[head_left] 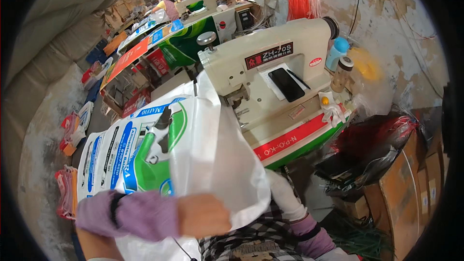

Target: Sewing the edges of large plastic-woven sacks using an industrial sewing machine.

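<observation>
A large white sack (241, 174) with a green and blue printed panel lies in front of me, its upper edge close to the stitching head of a cream sewing machine (227, 75). Across the sack's near part reaches my left hand (205, 215), bare, below a purple sleeve cover. Its fingers look curled and a little blurred, and whatever they may hold is hidden. My right hand (286, 195) wears a white glove and is beside the sack's right edge. Its fingertips do not show clearly, so its grip cannot be made out.
A black phone (286, 84) rests on the machine bed. Behind it stand a blue-capped bottle (337, 54) and a flask (342, 74). Cardboard boxes (398, 198) and dark plastic bundles (367, 154) are at right. Further off, a person (169, 7) is near another machine (195, 2).
</observation>
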The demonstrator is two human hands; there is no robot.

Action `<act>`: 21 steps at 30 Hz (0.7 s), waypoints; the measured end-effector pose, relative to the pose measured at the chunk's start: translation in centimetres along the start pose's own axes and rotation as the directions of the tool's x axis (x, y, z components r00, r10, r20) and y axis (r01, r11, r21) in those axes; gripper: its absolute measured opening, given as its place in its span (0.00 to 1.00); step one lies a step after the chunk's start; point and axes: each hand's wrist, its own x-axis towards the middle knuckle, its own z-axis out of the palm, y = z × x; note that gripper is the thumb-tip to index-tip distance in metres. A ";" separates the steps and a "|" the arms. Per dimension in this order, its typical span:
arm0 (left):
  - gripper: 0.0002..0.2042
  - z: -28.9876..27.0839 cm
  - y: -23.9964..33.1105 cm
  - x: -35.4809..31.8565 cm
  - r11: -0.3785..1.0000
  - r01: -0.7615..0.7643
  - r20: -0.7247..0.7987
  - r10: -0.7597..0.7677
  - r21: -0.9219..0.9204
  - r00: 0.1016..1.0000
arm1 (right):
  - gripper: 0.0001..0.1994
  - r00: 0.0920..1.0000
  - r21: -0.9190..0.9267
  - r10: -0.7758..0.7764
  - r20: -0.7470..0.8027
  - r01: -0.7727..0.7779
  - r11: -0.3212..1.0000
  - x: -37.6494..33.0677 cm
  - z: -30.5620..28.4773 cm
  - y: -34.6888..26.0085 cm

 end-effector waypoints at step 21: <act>0.08 9.7 7.1 6.5 0.968 -0.076 -0.248 0.016 -0.238 0.969 | 0.12 0.694 -0.354 -0.377 0.613 0.668 0.654 -6.6 -0.4 -5.0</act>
